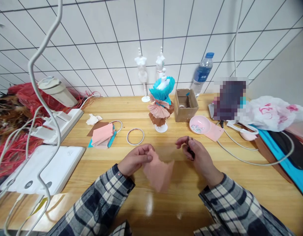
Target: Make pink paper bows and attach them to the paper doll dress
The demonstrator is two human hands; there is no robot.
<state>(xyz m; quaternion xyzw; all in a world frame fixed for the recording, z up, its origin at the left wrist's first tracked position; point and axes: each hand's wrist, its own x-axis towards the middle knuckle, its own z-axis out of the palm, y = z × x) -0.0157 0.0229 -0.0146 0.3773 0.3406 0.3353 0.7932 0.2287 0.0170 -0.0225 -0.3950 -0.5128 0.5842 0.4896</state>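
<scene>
Between the thumb and fingers of my left hand (135, 160) hangs a piece of salmon-pink crepe paper (158, 172), its top edge uneven and slightly blurred. My right hand (199, 157), a little to the right and apart from the paper, is curled round small dark scissors (190, 150); most of them is hidden by the fingers. Beyond both hands stands a white mini dress form (163, 83) wearing ruffled paper in turquoise, pink and brown. A silvery ring (135, 136) lies flat ahead of my left hand.
Folded pink paper (102, 134) lies on turquoise and brown sheets at left. A cardboard box (186, 111), a pink bowl (200, 125) of small beads and a water bottle (203, 73) stand behind my right hand. White cables (55, 127) and a power strip (64, 124) occupy the left.
</scene>
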